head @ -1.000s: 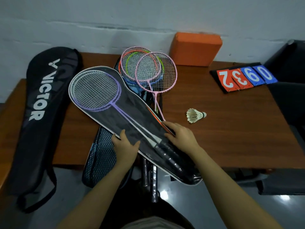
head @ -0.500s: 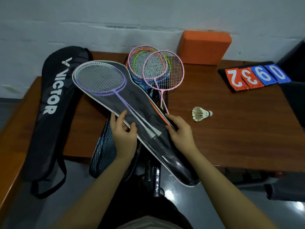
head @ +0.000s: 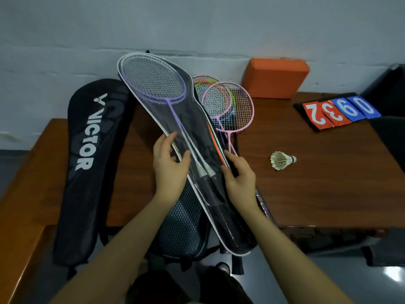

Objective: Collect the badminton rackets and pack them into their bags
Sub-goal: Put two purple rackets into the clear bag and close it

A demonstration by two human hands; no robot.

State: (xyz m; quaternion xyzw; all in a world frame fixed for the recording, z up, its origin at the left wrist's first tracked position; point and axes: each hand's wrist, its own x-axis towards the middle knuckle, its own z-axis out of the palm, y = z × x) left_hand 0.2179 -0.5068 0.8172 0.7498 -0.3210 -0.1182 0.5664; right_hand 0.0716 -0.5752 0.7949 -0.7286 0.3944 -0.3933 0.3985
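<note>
A see-through racket bag (head: pixel 192 119) with white piping holds a purple racket (head: pixel 153 82) and is tilted up off the table, head toward the wall. My left hand (head: pixel 168 165) grips the bag's left edge near the shaft. My right hand (head: pixel 238 176) holds its right edge near the handles. Behind the bag lie loose rackets: a pink one (head: pixel 230 106) on top of orange, green and blue ones. A black Victor bag (head: pixel 92 163) lies flat at the left. A dark mesh bag (head: pixel 182 229) hangs over the table's front edge under my arms.
A shuttlecock (head: pixel 282 160) lies on the brown table (head: pixel 317 189) right of my right hand. An orange block (head: pixel 276 77) leans against the wall. Red and blue score cards (head: pixel 337 111) sit at the back right. A dark chair (head: pixel 390 88) stands at the right edge.
Both hands have lifted the see-through bag, raising its head end up and toward the wall, and have slid further up along its edges.
</note>
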